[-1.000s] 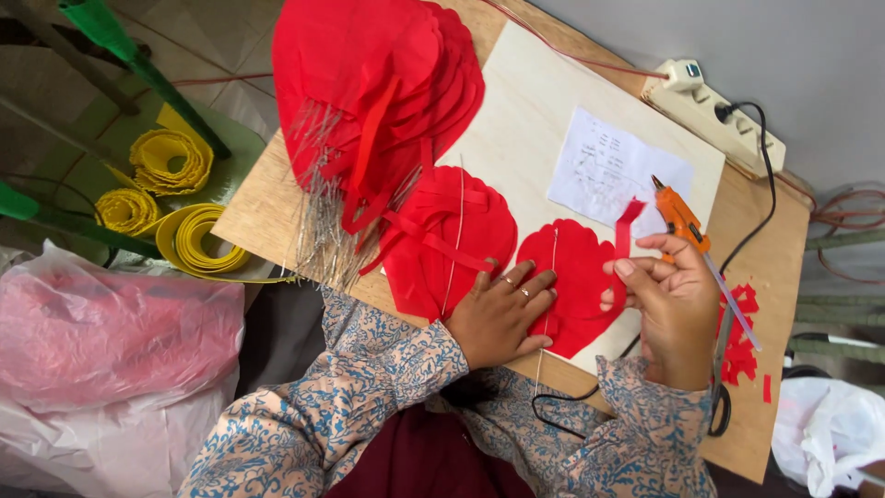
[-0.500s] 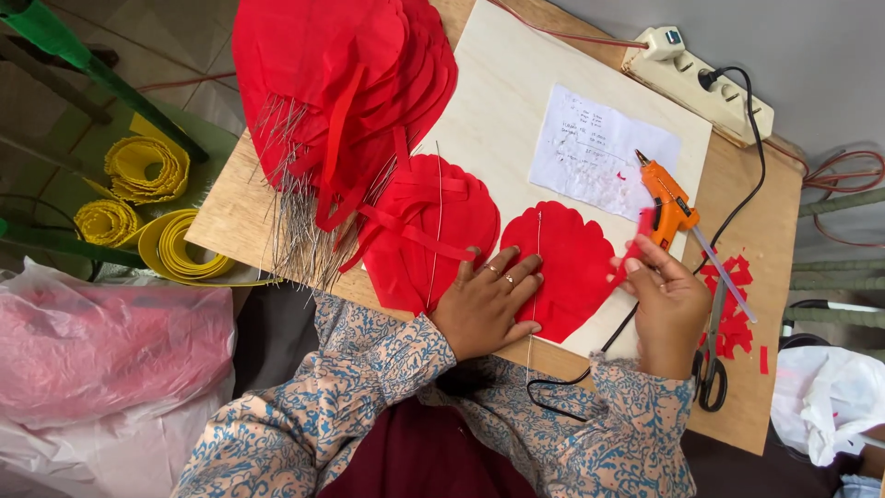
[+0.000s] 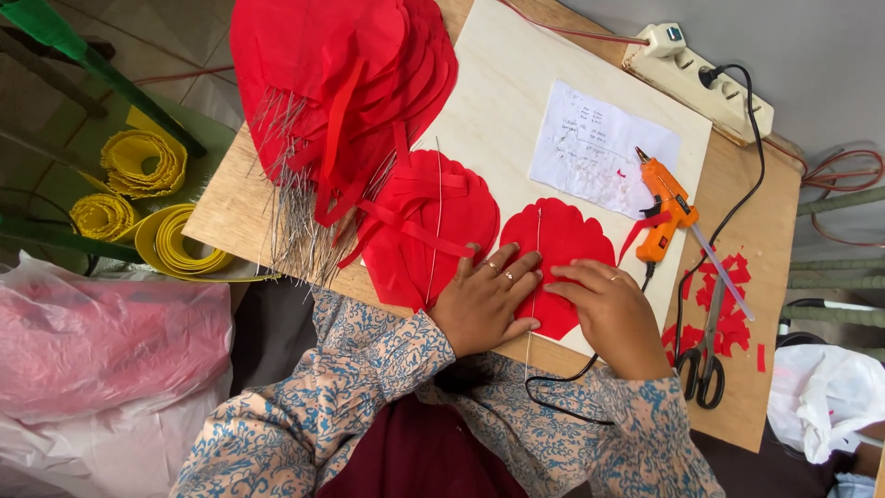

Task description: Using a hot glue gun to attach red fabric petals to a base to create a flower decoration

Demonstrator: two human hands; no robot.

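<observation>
The red stack (image 3: 341, 83) runs off the top edge, hiding the ends of the wires (image 3: 295, 231). The left hand (image 3: 484, 300) lies flat and open on the petal (image 3: 558, 263), holding nothing. A wire (thin, possibly glued) runs down its middle. The right hand (image 3: 613, 309), a second ago at the glue gun (image 3: 666, 207), now presses flat beside it.

Both hands (image 3: 544, 300) press a petal (image 3: 558, 249) on the board (image 3: 502, 111), glue gun (image 3: 666, 207) to its right.
</observation>
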